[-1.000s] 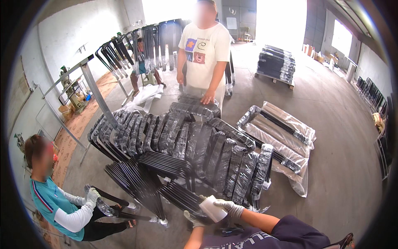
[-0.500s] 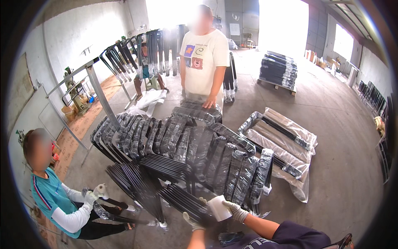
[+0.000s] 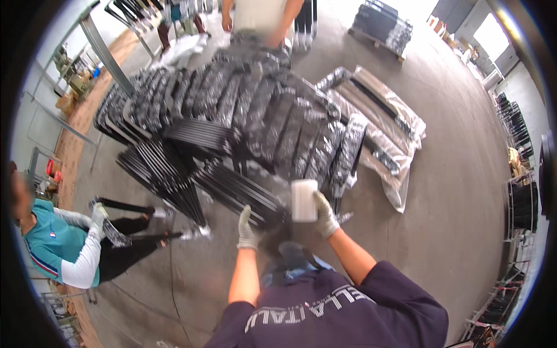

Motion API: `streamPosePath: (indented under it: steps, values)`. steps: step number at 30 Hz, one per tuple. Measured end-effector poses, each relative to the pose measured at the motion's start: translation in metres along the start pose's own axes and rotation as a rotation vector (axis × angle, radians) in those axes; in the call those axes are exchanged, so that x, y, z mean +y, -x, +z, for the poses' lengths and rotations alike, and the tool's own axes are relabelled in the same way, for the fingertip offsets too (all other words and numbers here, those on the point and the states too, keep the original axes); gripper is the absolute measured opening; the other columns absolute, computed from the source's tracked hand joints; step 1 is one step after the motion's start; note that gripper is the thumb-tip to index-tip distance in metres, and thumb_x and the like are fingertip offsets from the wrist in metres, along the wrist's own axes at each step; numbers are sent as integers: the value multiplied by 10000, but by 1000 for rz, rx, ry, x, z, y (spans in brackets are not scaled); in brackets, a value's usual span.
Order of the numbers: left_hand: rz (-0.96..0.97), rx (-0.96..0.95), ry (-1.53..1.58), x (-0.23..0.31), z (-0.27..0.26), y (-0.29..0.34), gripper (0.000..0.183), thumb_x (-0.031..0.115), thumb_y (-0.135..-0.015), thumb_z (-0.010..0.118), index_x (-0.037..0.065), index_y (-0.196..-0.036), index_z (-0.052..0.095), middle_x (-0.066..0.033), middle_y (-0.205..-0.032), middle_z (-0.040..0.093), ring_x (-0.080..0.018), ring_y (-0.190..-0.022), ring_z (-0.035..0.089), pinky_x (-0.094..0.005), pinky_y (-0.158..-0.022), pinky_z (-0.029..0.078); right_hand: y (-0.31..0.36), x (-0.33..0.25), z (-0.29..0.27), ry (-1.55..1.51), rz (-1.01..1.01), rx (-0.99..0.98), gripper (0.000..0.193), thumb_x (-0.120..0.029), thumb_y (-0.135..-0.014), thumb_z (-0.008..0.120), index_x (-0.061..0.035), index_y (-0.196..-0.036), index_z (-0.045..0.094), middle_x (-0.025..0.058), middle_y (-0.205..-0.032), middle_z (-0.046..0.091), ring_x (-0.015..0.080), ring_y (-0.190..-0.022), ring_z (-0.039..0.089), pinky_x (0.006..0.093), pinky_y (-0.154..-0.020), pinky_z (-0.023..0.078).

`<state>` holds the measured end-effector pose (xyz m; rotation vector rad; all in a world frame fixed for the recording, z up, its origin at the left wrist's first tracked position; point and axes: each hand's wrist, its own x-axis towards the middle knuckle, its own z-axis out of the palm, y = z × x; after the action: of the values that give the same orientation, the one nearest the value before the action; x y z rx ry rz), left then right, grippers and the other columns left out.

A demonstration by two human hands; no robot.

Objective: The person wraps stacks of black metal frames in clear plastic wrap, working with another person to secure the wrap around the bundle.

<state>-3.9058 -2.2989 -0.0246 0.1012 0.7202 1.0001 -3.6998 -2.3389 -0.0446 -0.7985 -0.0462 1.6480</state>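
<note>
My right hand (image 3: pixel 326 218), in a pale glove, grips a whitish roll of plastic film (image 3: pixel 304 200) from its right side. To the left, my gloved left hand (image 3: pixel 248 233) is open, with a finger stretched upward and the thumb apart. It lies beside the near end of a row of bare black tubular frames (image 3: pixel 241 190). A blurred dark shape stands between my hands, too smeared to tell whether my left hand touches it. Just beyond are several black frames wrapped in clear film (image 3: pixel 278 124), packed side by side.
At left, a co-worker in a teal shirt (image 3: pixel 58 246) holds a partly wrapped black frame (image 3: pixel 116 232). Another person (image 3: pixel 261 14) stands behind the pile. Frames lie on plastic sheeting (image 3: pixel 380 139) at right; a stacked pallet (image 3: pixel 380 32) is farther back. A metal post (image 3: pixel 104 52) rises at left.
The view has tipped downward, so the pile and both my hands appear higher. My right hand still holds the film roll, now turned more upright. The left co-worker's hands have shifted on their frame.
</note>
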Motion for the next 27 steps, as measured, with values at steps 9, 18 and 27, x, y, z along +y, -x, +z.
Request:
streamPosePath:
  steps: [9, 18, 27]
  values:
    - [-117, -83, -171, -23, -46, -26, 312, 134, -765, 628, 23, -1049, 560, -79, -970, 610, -212, -865, 595, -362, -795, 491, -15, 19, 7, -395, -164, -68, 592, -378, -726, 678, -11, -1142, 473, 111, -1042, 579, 254, -905, 583, 404, -812, 487]
    - [-120, 40, -329, -47, -64, -30, 265, 67, -734, 652, 19, -991, 610, -59, -948, 631, -176, -842, 611, -290, -815, 483, -33, 54, 15, -503, -288, 81, 608, -377, -680, 725, -35, -1124, 490, 79, -1021, 583, 222, -893, 585, 371, -810, 495]
    - [43, -68, -590, -56, -78, -43, 206, 122, -720, 678, 27, -900, 643, -54, -885, 637, -157, -787, 600, -269, -747, 485, -44, 45, 14, -505, -263, 42, 568, -378, -696, 709, -41, -1107, 508, 95, -1018, 592, 238, -892, 579, 391, -791, 489]
